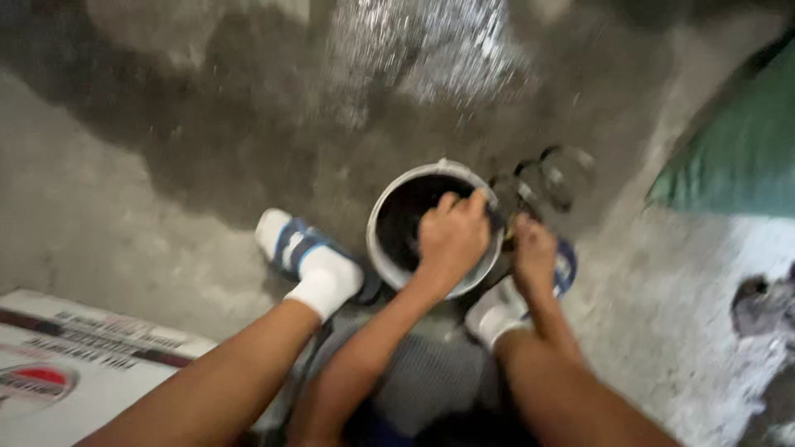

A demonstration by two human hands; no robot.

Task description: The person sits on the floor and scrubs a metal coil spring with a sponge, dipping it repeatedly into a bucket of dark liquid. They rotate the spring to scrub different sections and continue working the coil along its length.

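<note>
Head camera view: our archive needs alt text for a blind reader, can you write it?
Seen from above, a squatting person's left hand grips the rim of a grey bucket with dark contents, while the right hand reaches down beside it. White-socked feet in blue sandals stand on a wet concrete floor.

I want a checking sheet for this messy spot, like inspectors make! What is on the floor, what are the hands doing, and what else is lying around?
Surface: rough grey concrete floor, dark and wet in the upper middle.
Job's things: a grey bucket with dark contents, standing between the person's feet.
Clutter: a flat white printed box at lower left; a dark lump at the right edge, too blurred to name.
Hands: left hand on the bucket's rim; right hand just right of the bucket, what it grips is too blurred to tell.
Cables: nothing seen.
Surroundings: a green sack at upper right; white socks and blue sandals on the feet.
</note>
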